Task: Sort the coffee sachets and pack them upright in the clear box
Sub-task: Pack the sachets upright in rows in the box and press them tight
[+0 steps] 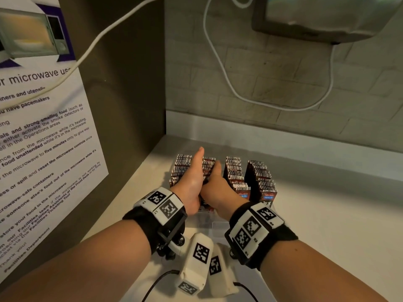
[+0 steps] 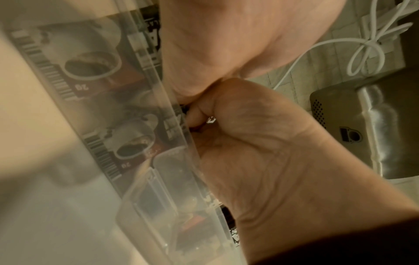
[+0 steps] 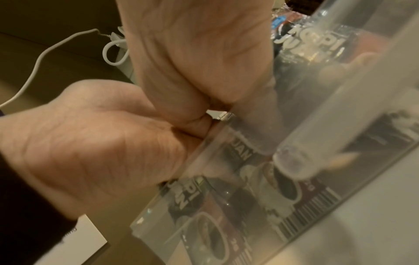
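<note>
While both hands meet at the centre of the head view, the left hand (image 1: 193, 179) lies straight-fingered, edge-on between sachet rows (image 1: 235, 173), and the right hand (image 1: 214, 188) presses against its heel, fingers hidden among sachets. Sachets stand upright in the clear box (image 2: 172, 111).

We count four rows of coffee sachets (image 1: 234, 171) standing upright in one clear box (image 1: 218, 225) on one worktop (image 1: 327, 214). Sachets per row too many and too tightly packed for us to count. Two hands over box: left hand (image 1: 192, 177), right hand (image 1: 216, 188). Two white cables (image 1: 220, 62) against wall. One printed microwave notice (image 1: 43, 127) on left panel. Two white tagged camera pods (image 1: 197, 264) below wrists.
</note>
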